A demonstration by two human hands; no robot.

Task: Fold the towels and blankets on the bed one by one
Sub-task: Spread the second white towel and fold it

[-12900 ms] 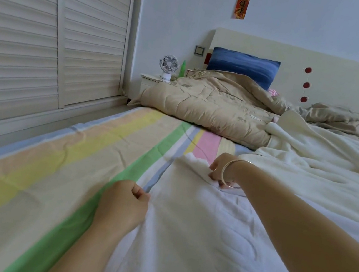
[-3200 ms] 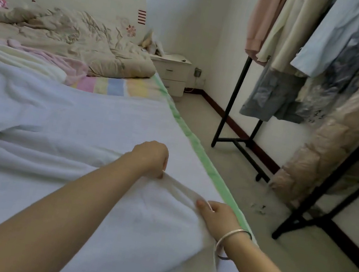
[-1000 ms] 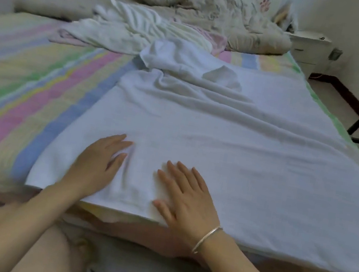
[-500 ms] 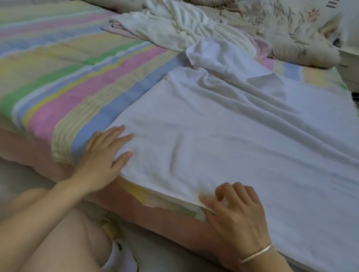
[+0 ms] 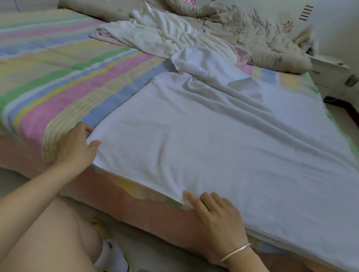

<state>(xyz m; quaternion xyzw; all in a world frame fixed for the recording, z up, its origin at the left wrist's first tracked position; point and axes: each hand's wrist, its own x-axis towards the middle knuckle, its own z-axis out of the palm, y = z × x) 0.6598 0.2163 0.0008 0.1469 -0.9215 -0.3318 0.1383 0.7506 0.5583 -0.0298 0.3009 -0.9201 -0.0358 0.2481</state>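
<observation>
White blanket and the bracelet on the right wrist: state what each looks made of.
The white blanket is probably soft, terry-like cotton with a matte finish: fuzzy surface, limp wrinkles, though the fibre is uncertain. The bracelet seems to be metal, silvery and polished: a thin rigid band catching light.

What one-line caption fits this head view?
Left hand at the corner and right hand along the near edge grip a white blanket spread on the striped bed.

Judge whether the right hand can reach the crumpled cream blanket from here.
Probably not: the right hand pinches the near edge of the wide white towel, and the crumpled cream blanket lies beyond its far end.
</observation>
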